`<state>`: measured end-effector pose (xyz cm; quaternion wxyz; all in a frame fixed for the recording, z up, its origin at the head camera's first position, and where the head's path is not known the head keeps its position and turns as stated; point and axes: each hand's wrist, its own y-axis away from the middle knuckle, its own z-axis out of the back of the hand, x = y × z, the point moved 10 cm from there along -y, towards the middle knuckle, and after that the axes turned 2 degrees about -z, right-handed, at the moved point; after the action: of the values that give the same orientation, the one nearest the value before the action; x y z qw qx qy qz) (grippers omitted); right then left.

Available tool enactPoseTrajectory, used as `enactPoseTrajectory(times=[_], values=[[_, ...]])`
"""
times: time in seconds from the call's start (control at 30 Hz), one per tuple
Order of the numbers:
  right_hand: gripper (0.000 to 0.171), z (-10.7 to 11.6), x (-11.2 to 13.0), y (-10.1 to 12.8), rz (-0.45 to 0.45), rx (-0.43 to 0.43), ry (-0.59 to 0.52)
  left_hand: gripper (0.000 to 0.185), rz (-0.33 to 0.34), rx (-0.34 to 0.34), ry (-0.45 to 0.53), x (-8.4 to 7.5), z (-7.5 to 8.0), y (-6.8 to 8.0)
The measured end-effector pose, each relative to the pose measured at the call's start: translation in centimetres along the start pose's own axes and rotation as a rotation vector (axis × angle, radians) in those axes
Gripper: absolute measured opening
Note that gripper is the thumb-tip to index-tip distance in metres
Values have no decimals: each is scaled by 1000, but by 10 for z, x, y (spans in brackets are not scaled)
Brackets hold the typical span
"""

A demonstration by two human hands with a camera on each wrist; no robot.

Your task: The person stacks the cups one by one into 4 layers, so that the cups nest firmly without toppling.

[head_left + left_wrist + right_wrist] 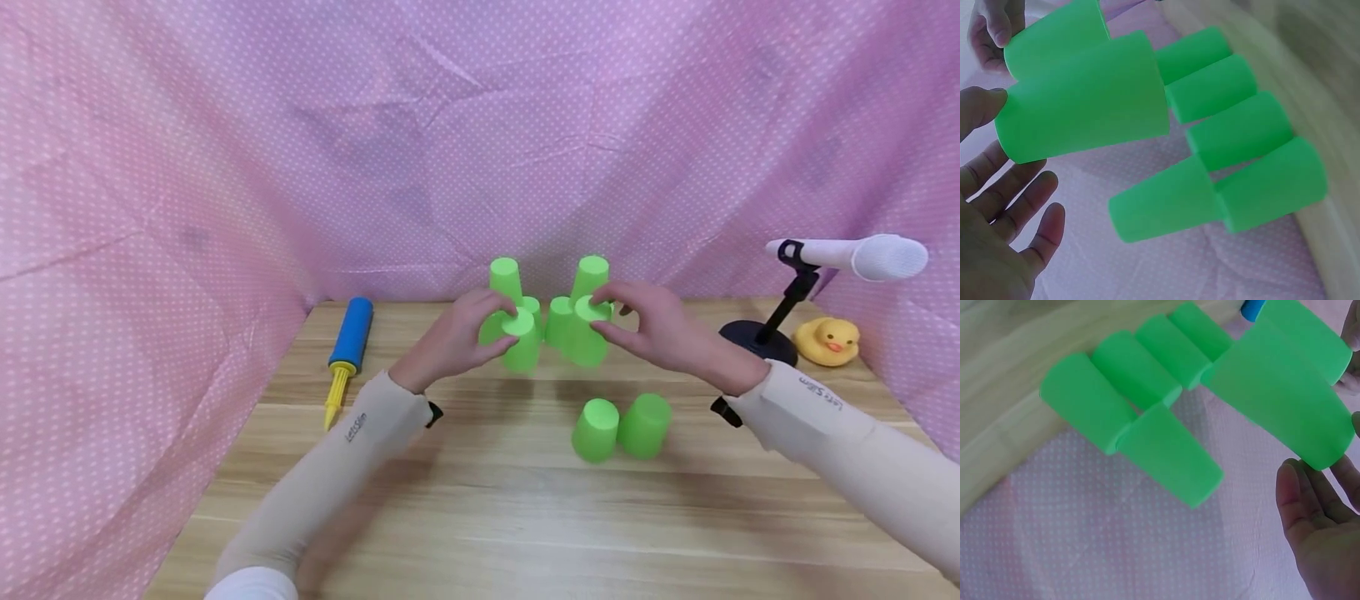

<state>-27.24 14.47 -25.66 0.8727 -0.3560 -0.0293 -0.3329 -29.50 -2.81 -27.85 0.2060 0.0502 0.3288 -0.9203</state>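
Observation:
My left hand point(459, 335) pinches the upturned base of a green cup point(522, 354) between thumb and fingers. In the left wrist view, the thumb lies on the cup point(1088, 100) and the lower fingers spread below it. The right hand point(654, 323) likewise pinches another green cup point(585, 343) by its narrow end, just beside the first. Beyond them stands a row of several upside-down cups point(1088, 403). One cup point(505, 278) sits on top at the left, and another point(592, 276) on top at the right. The held cups partly hide this row in the head view.
Two more upside-down green cups, a left one point(597, 431) and a right one point(645, 427), stand nearer the front. A blue and yellow hand pump point(351, 337) lies left. At right are a microphone point(862, 254) on a black stand point(757, 340) and a rubber duck point(827, 342).

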Motion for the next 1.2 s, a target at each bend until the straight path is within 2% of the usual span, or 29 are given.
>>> enactPoseTrajectory(times=[0.17, 0.33, 0.47, 0.63, 0.8, 0.93, 1.2], values=[[27, 16, -5, -10, -15, -47, 5, 29, -11, -21, -48, 3, 8, -24], [27, 31, -11, -19, -59, -110, 52, 28, 49, -28, -122, 18, 8, -45], [26, 41, -15, -27, -66, -163, 83, 28, 118, -19, -150, 33, 4, -56], [24, 50, -20, -37, -98, -210, 93, 30, 168, 17, -161, 48, -8, -68], [22, 52, -27, -44, -157, -220, 109, 31, 217, 59, -170, 63, -21, -79], [22, 53, -33, -48, -188, -231, 112, 31, 264, 100, -166, 76, -32, -82], [22, 51, -46, -53, -237, -230, 120, 32, 319, 136, -169, 93, -43, -87]])
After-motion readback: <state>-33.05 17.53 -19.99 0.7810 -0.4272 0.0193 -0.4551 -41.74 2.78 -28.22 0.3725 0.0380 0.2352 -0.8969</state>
